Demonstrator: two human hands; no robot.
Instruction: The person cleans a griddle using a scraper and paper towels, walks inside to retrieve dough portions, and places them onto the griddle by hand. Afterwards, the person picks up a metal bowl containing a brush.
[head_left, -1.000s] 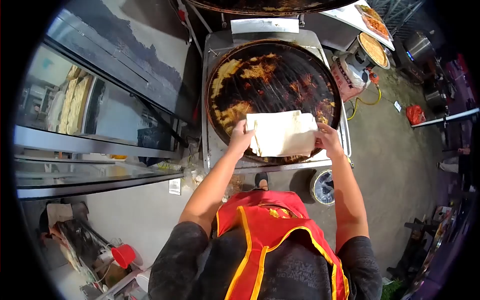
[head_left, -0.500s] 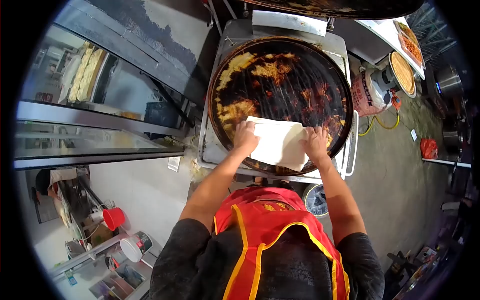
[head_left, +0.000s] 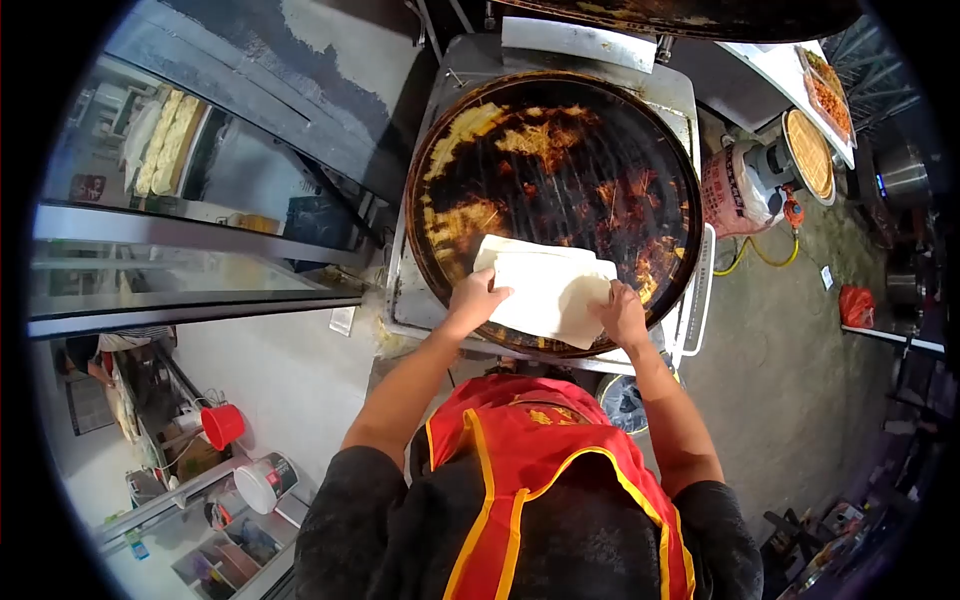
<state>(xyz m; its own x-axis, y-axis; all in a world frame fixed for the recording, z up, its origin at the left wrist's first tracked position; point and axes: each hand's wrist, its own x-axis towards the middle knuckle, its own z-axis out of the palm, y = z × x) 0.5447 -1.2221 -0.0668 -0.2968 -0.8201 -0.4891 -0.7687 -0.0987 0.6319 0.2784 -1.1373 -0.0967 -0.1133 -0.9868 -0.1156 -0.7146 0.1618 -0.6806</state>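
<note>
A folded sheet of pale dough (head_left: 548, 295) lies over the near part of a large round griddle pan (head_left: 590, 180), whose dark surface has brown and yellowish patches. Its upper left layer sticks out past the layer on top. My left hand (head_left: 474, 302) grips the sheet's left edge, the thumb on top and the other fingers mostly hidden. At the right edge, my right hand (head_left: 622, 316) pinches the dough between thumb and fingers. Both hands are over the pan's near rim.
A dark round lid (head_left: 680, 12) is raised behind the pan. To the right stand a sack (head_left: 728, 190), a yellow hose (head_left: 770, 262) and a round flatbread (head_left: 808, 152). Glass panels (head_left: 180, 290) border the left. A bucket (head_left: 625, 402) sits below the stove. Another person is at lower left.
My left hand has slid down and left along the dough's edge. The right hand has shifted slightly down. More of the upper left layer of dough now shows.
</note>
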